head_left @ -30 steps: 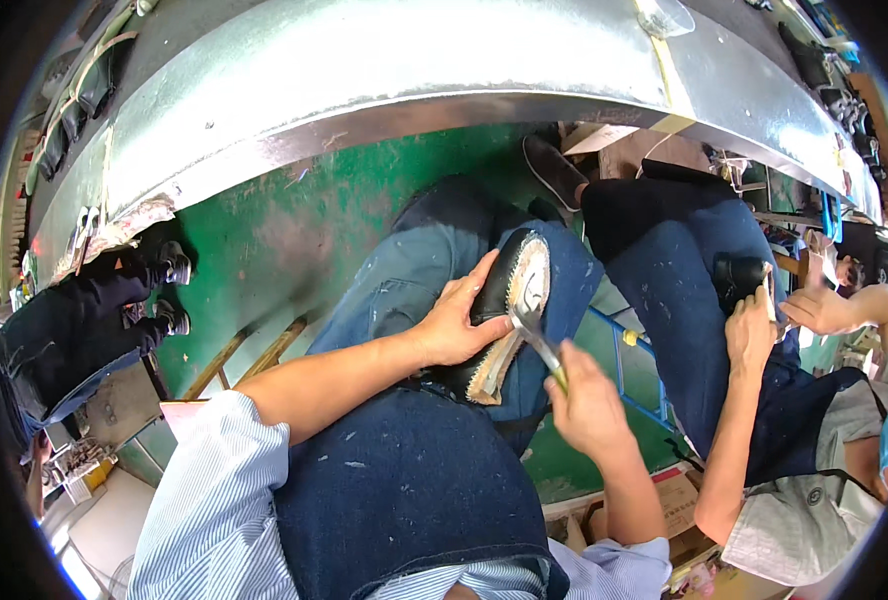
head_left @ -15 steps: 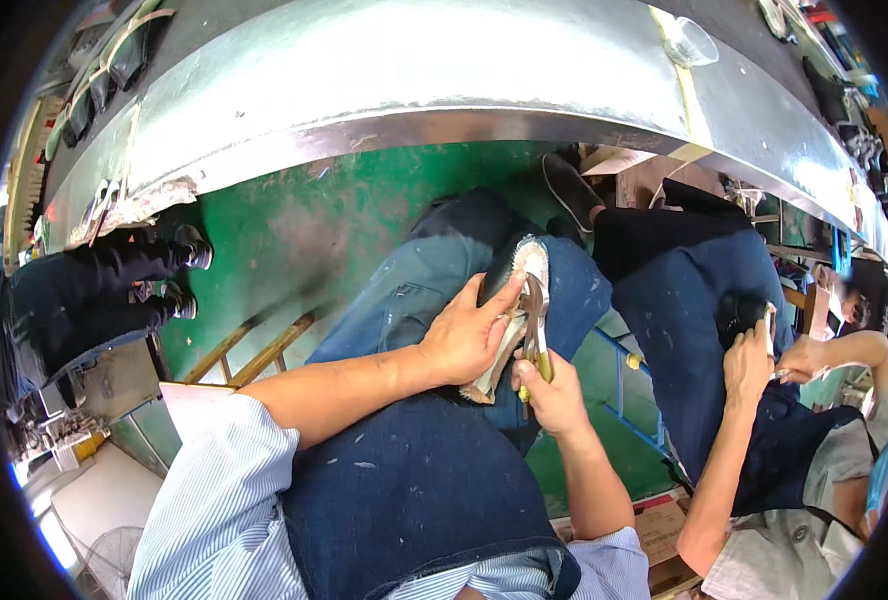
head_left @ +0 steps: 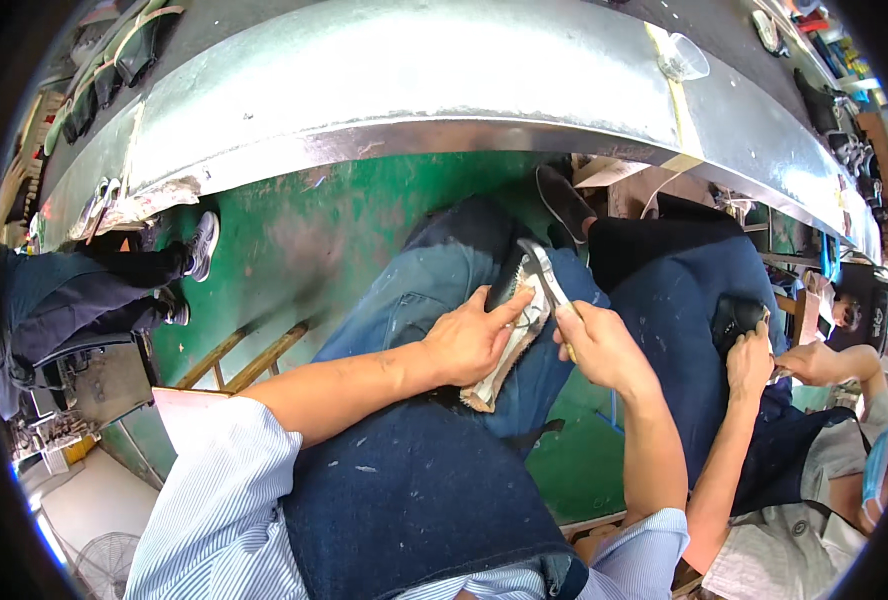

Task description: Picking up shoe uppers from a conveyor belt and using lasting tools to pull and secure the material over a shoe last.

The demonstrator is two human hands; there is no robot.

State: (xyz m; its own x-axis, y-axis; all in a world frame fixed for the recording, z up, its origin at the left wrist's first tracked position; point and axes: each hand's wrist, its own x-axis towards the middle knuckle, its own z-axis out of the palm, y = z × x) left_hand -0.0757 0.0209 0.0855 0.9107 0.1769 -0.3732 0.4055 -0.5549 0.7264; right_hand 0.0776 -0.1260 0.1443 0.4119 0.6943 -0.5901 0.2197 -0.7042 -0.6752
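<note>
A dark shoe (head_left: pixel 507 368), its pale, ragged-edged underside turned up, rests across my thigh. My left hand (head_left: pixel 467 342) grips its near side, with the thumb and a finger pressed on the underside. My right hand (head_left: pixel 602 345) is closed around the handles of metal lasting pincers (head_left: pixel 547 275). The curved head of the pincers lies at the shoe's far, toe end. Whether the jaws pinch the edge there cannot be made out.
A long metal-topped bench (head_left: pixel 394 75) runs across the front, with a clear plastic cup (head_left: pixel 684 57) on it. At right, a co-worker holds a black shoe (head_left: pixel 736 318). Wooden bars (head_left: pixel 264 360) stand left of my legs; another person's legs (head_left: pixel 94 300) are farther left.
My right hand has swung up and to the right with the pincers, whose head has moved to the toe end. My left hand keeps its grip on the shoe.
</note>
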